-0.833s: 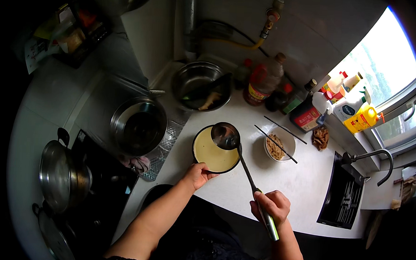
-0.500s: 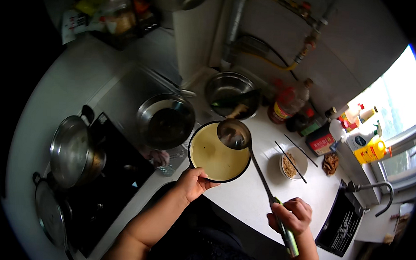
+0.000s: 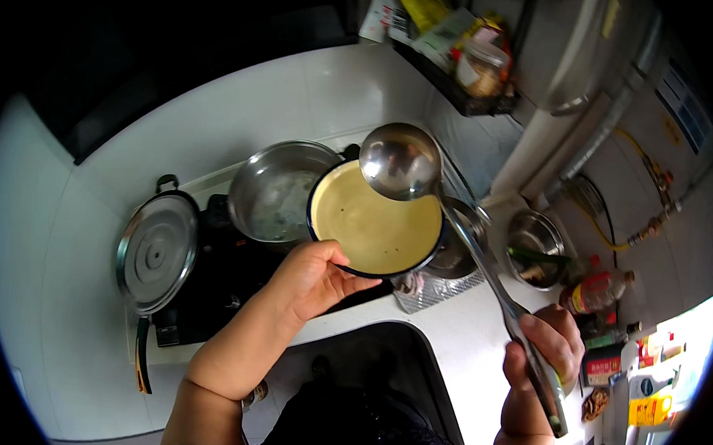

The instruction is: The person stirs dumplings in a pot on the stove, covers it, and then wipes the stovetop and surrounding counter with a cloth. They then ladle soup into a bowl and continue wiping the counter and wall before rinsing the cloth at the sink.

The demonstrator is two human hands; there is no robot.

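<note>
My left hand (image 3: 319, 281) is closed on the near rim of a pale yellow bowl (image 3: 372, 231) with a dark blue edge. A few dark specks show on the bowl's inside. My right hand (image 3: 547, 349) grips the long handle of a steel ladle (image 3: 402, 159), whose round head hangs over the bowl's far right rim. Left of the bowl, partly behind it, a steel pot (image 3: 273, 190) with cloudy liquid stands on the black cooktop (image 3: 237, 277). A glass pan lid (image 3: 157, 252) is beside that pot at the far left.
A steel pan (image 3: 455, 260) sits behind the bowl on the right. Farther right are a basin (image 3: 537, 240) with a green vegetable, an oil bottle (image 3: 595, 291) and several condiment bottles. A rack (image 3: 452, 86) of packages hangs above the back corner.
My view has swung left toward the cooktop. The bowl and ladle have come along in my hands, from over the white counter to beside the steel pot.
</note>
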